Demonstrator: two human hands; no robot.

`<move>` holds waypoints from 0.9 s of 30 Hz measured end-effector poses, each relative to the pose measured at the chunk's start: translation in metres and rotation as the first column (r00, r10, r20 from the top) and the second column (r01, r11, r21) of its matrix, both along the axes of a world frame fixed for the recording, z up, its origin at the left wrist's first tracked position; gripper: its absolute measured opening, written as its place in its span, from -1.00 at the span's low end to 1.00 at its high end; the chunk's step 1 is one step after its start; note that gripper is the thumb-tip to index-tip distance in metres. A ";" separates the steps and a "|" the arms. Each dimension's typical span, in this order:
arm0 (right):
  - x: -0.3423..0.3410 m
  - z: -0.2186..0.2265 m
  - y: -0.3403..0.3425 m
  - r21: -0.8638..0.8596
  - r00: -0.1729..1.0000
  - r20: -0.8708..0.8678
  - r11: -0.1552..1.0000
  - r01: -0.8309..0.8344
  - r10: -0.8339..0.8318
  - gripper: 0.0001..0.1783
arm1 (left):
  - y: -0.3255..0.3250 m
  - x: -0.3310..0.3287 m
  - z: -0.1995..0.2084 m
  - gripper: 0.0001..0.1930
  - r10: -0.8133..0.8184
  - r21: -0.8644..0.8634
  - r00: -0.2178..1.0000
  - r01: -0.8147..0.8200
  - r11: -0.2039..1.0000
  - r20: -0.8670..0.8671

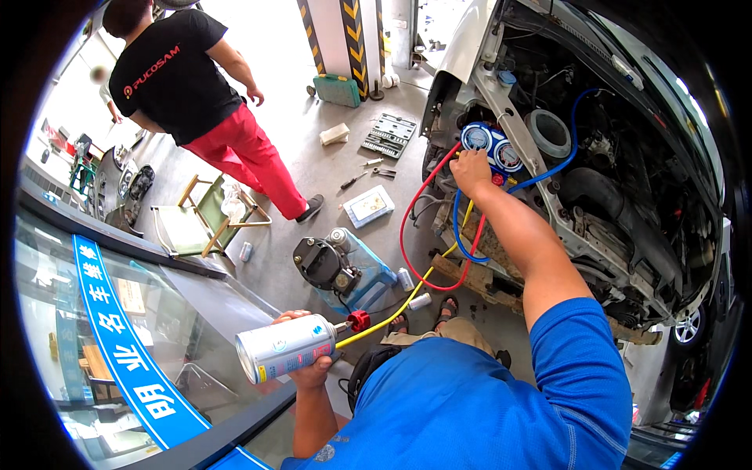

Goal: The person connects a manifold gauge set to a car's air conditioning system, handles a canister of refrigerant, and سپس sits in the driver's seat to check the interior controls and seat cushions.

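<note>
Metal can (286, 347), smooth, silver and cylindrical, lies sideways in the left hand (312, 368), fingers wrapped round it, yellow hose (407, 294) attached. Right hand (471, 169) grips the round twin-dial gauge set (492, 147) at the engine bay.

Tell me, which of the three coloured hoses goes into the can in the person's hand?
The yellow hose. It joins the red valve on the silver can in the left hand. The red hose and blue hose don't reach it.
</note>
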State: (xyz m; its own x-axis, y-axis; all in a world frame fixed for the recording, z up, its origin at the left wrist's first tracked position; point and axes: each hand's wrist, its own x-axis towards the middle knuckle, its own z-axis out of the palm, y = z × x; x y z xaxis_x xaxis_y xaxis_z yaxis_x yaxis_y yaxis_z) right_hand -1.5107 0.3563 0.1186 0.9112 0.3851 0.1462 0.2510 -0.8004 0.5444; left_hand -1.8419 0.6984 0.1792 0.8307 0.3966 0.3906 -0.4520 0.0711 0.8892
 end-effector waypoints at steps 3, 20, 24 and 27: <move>-0.001 0.000 0.002 -0.021 0.999 -0.026 0.999 0.025 -0.026 -0.84 | -0.001 -0.002 0.001 -0.03 -0.007 -0.027 1.000 0.006 1.000 -0.013; -0.087 -0.045 0.047 0.213 0.895 -0.344 0.952 -0.220 0.284 -0.86 | 0.001 0.006 0.001 -0.05 -0.043 -0.016 0.999 0.043 0.999 0.015; -0.130 -0.063 0.048 0.308 0.818 -0.481 0.935 -0.178 0.314 -0.85 | 0.002 0.007 -0.002 -0.06 -0.030 -0.033 1.000 0.030 0.999 0.001; -0.168 -0.083 0.038 0.314 0.700 -0.679 0.949 0.004 0.222 -0.71 | -0.001 0.005 -0.009 -0.06 -0.038 -0.139 0.999 0.038 0.990 0.004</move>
